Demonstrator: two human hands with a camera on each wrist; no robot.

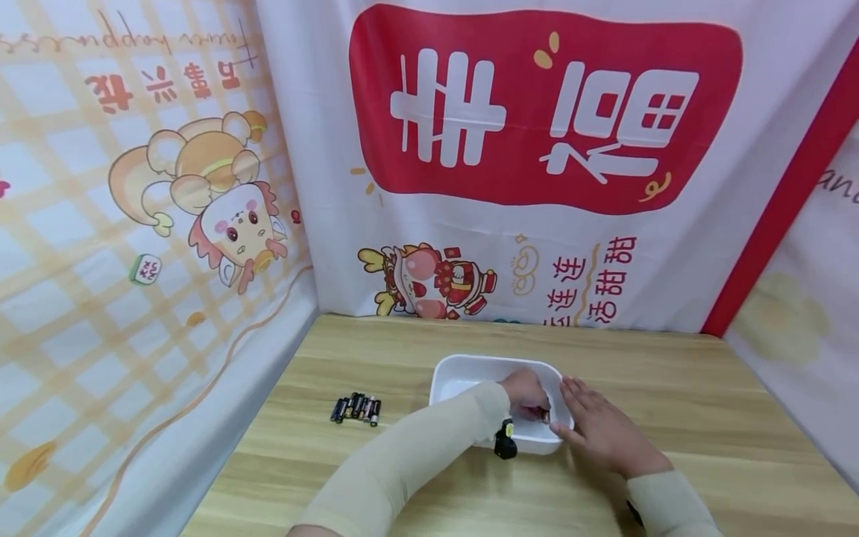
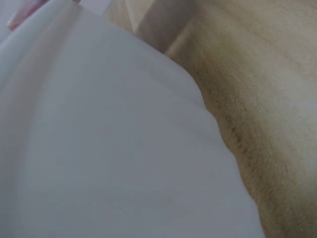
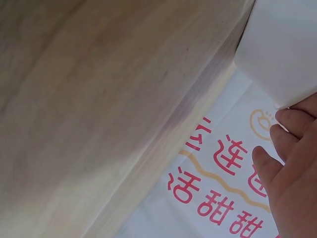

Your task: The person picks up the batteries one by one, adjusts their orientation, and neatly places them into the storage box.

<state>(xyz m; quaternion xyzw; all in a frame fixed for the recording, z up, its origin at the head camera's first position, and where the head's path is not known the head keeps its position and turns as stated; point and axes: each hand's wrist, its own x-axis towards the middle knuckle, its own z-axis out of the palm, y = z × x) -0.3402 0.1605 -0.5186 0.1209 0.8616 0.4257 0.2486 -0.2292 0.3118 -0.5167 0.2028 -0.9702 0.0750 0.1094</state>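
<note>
A white plastic box stands on the wooden table, its wall filling much of the left wrist view. Inside it, toward the right end, my left hand reaches down with curled fingers and pinches a small battery, mostly covered by the fingers. My right hand lies against the box's right side, fingers extended and touching the rim; in the right wrist view these fingers show beside the box corner. Several dark AA-type batteries lie side by side in a cluster left of the box.
The wooden table runs back to a white printed cloth hung behind it. Another patterned cloth hangs along the left side. A small black wrist device sits by the left sleeve, close to the box's front wall.
</note>
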